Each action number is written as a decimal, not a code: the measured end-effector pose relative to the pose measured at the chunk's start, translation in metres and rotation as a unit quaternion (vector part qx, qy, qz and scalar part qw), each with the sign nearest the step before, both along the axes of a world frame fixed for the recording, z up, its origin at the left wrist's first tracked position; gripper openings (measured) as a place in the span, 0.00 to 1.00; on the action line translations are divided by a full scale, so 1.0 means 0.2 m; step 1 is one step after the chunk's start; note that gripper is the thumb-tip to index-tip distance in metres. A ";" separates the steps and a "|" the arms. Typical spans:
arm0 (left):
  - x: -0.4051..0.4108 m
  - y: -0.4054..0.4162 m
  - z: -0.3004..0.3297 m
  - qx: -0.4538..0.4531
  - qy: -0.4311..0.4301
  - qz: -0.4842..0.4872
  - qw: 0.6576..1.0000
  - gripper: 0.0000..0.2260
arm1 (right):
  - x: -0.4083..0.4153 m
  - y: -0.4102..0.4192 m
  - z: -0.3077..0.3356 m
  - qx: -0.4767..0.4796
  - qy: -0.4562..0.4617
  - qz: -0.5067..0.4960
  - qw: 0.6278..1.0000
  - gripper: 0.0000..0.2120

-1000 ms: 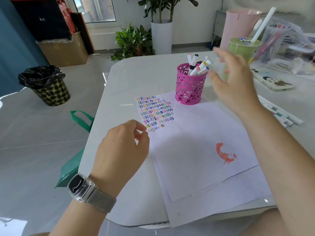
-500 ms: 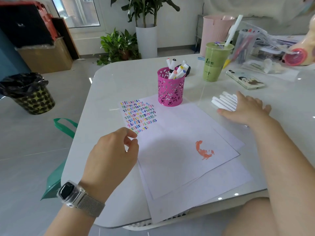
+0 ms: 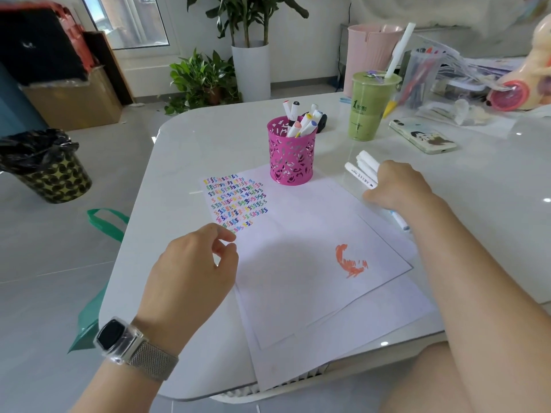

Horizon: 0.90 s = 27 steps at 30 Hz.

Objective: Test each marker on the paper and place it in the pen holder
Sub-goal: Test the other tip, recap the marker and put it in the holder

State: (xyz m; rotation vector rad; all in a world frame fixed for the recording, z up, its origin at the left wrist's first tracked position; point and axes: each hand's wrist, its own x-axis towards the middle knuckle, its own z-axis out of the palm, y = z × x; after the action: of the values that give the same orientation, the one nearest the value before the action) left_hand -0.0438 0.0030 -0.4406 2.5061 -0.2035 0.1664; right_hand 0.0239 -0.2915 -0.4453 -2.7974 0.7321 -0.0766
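Observation:
A pink cut-out pen holder (image 3: 290, 162) stands at the top edge of the white paper (image 3: 298, 293) and holds several white markers (image 3: 301, 120) with coloured caps. The paper carries a block of small coloured squiggles (image 3: 235, 201) and an orange scribble (image 3: 350, 260). A pile of loose white markers (image 3: 362, 168) lies on the table to the right of the paper. My right hand (image 3: 399, 186) rests on this pile with fingers curled around a marker. My left hand (image 3: 190, 278) hovers over the paper's left edge, fingers loosely bent, holding nothing.
Behind the loose markers stand a green drink cup with a straw (image 3: 369, 111) and a phone (image 3: 423, 135). A clear bag of pens (image 3: 420, 76) and clutter fill the far right. The rounded table edge (image 3: 131, 263) lies left of my left hand; a green bag (image 3: 98, 293) hangs below it.
My right hand came down from beside the pen holder to the loose markers, then curled its fingers over them. My left hand stayed above the paper's left edge.

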 end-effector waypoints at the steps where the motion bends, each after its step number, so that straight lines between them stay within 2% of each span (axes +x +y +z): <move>1: 0.00 0.00 0.00 0.000 0.000 0.000 1.000 0.06 | -0.01 0.02 0.01 0.006 -0.003 0.009 1.000 0.10; 4: 0.01 0.00 0.00 -0.021 0.018 -0.004 1.000 0.05 | -0.03 0.07 0.07 0.107 -0.062 0.012 0.992 0.08; 7: 0.01 0.00 0.01 -0.062 0.042 -0.013 0.997 0.06 | -0.06 0.16 0.16 0.322 -0.129 0.009 0.938 0.06; 9: 0.01 0.00 0.01 -0.068 0.039 -0.016 0.997 0.06 | -0.08 0.23 0.18 0.402 -0.105 0.042 0.909 0.05; 12: 0.01 0.01 0.01 -0.064 0.034 -0.018 0.997 0.06 | -0.08 0.34 0.16 0.373 -0.032 0.118 0.920 0.02; 14: 0.02 0.02 0.00 -0.059 0.035 -0.015 0.998 0.05 | -0.04 0.39 0.12 0.318 0.003 0.151 0.936 0.07; 18: 0.02 0.03 0.01 -0.055 0.025 -0.010 0.998 0.05 | 0.04 0.41 0.08 0.148 0.024 0.170 0.974 0.13; 20: 0.03 0.04 0.01 -0.051 0.019 -0.009 0.998 0.05 | 0.06 0.39 0.06 0.107 0.017 0.176 0.978 0.14; 23: 0.03 0.04 0.01 -0.045 0.010 -0.007 0.999 0.05 | 0.07 0.37 0.04 0.091 0.000 0.180 0.979 0.16; 27: 0.03 0.03 0.01 -0.042 0.003 -0.009 0.999 0.06 | 0.05 0.34 0.04 0.134 -0.033 0.182 0.974 0.26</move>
State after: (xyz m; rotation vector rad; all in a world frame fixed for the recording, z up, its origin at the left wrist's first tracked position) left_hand -0.0369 0.0095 -0.4393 2.4206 -0.2117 0.1565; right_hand 0.0349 -0.2241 -0.4372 -2.6037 0.1880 -0.0038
